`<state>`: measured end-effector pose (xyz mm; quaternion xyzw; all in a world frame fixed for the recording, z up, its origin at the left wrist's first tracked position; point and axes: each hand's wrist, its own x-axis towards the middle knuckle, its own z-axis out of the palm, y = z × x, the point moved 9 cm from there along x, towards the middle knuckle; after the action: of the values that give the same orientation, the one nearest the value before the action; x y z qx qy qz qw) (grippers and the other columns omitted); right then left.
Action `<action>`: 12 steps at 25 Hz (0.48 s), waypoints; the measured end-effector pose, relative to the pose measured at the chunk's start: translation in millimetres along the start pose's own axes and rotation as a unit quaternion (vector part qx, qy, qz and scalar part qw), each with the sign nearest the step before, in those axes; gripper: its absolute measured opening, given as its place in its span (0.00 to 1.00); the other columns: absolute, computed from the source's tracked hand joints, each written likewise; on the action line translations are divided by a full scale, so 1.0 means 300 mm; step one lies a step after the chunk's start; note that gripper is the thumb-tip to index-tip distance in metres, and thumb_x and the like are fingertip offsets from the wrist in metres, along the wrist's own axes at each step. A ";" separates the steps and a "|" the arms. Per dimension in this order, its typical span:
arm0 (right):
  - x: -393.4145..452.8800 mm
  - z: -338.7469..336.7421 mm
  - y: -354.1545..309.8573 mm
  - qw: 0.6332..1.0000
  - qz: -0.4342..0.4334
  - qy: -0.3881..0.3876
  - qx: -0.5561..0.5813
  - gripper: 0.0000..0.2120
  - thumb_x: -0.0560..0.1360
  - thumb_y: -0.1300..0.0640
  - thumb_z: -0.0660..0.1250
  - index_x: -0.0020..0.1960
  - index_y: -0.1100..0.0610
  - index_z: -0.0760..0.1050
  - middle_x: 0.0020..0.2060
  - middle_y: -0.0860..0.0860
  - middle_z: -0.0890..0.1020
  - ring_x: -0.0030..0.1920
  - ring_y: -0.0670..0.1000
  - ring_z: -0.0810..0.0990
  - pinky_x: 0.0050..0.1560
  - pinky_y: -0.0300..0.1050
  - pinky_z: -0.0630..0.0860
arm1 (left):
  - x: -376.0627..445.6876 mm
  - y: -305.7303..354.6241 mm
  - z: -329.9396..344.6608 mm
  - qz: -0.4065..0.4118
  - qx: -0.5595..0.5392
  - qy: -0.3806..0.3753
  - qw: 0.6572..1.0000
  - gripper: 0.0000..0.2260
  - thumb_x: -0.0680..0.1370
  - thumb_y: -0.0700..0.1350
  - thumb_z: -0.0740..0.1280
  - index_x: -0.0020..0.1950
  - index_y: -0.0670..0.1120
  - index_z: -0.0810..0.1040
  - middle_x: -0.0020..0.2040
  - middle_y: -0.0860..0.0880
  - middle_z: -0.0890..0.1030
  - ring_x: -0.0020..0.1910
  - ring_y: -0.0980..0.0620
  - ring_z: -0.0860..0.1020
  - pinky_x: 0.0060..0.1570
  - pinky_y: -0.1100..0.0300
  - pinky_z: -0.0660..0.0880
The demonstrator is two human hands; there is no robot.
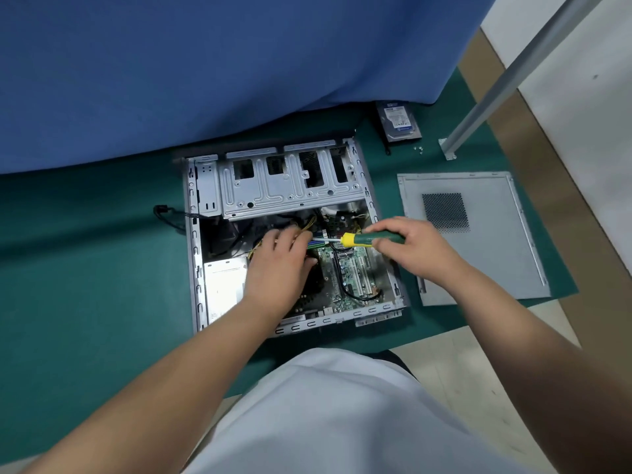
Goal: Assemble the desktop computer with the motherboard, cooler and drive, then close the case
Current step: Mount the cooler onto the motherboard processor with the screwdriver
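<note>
1. The open computer case (196,268) lies flat on a green mat (85,285), with the motherboard (352,271) seated inside it on the right.
2. The right hand (413,248) grips a screwdriver (359,239) by its green and yellow handle, shaft pointing left over the board.
3. The left hand (278,265) reaches into the middle of the case, fingers curled near the screwdriver tip; what they pinch, I cannot tell.
4. The side panel (478,254) lies flat on the mat just right of the case.
5. The hard drive (398,121) rests at the far right, beside a few loose screws (420,150).
6. A blue cloth (205,63) hangs behind the case.
</note>
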<state>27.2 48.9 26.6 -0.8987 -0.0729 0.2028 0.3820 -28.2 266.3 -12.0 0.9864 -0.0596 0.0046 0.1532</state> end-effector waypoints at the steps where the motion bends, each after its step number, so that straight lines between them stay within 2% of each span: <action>1: -0.003 -0.005 -0.015 1.000 0.002 0.008 0.028 0.11 0.76 0.55 0.72 0.52 0.39 0.82 0.41 0.45 0.84 0.33 0.41 0.78 0.34 0.34 0.74 | -0.009 0.004 0.021 0.017 0.034 -0.036 0.999 0.15 0.84 0.52 0.61 0.67 0.48 0.76 0.62 0.48 0.81 0.62 0.42 0.75 0.60 0.49 0.71; 2: -0.004 -0.009 -0.027 0.997 0.007 0.025 0.077 0.11 0.76 0.56 0.74 0.53 0.40 0.81 0.43 0.47 0.85 0.36 0.43 0.82 0.37 0.37 0.78 | -0.018 0.006 0.032 0.023 0.052 -0.059 0.997 0.13 0.85 0.52 0.59 0.64 0.50 0.78 0.57 0.50 0.83 0.58 0.44 0.78 0.55 0.50 0.71; 4: -0.001 0.007 -0.033 0.974 0.037 0.060 0.217 0.12 0.77 0.60 0.73 0.57 0.48 0.79 0.48 0.54 0.85 0.43 0.53 0.88 0.47 0.46 0.85 | -0.029 0.010 0.031 0.019 0.027 -0.064 0.997 0.12 0.86 0.51 0.57 0.60 0.50 0.78 0.50 0.50 0.83 0.51 0.44 0.80 0.49 0.51 0.71; 6: 0.006 0.048 -0.033 0.952 0.067 0.061 0.291 0.13 0.80 0.61 0.70 0.62 0.53 0.73 0.48 0.60 0.85 0.43 0.58 0.88 0.47 0.49 0.85 | -0.035 0.017 0.039 0.028 -0.022 -0.068 0.997 0.12 0.86 0.51 0.58 0.61 0.49 0.78 0.50 0.50 0.83 0.50 0.43 0.81 0.49 0.51 0.75; 9: 0.006 0.032 -0.022 0.974 0.054 0.081 0.204 0.13 0.81 0.59 0.68 0.62 0.51 0.68 0.47 0.56 0.85 0.42 0.53 0.88 0.45 0.43 0.84 | -0.053 -0.009 0.081 0.064 -0.024 -0.132 0.989 0.16 0.86 0.54 0.57 0.70 0.53 0.76 0.61 0.52 0.82 0.60 0.47 0.79 0.59 0.51 0.75; 12: -0.010 -0.045 -0.017 0.989 0.015 0.136 0.062 0.14 0.82 0.54 0.67 0.62 0.44 0.65 0.44 0.46 0.84 0.36 0.39 0.83 0.35 0.30 0.74 | -0.076 -0.037 0.137 0.134 0.069 -0.200 0.968 0.20 0.85 0.52 0.56 0.78 0.56 0.68 0.77 0.54 0.70 0.76 0.50 0.68 0.71 0.51 0.66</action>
<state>30.2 42.7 39.6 -0.8934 0.0057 0.0879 0.4406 -49.9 267.1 -55.2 0.9585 -0.2205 -0.1677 0.0673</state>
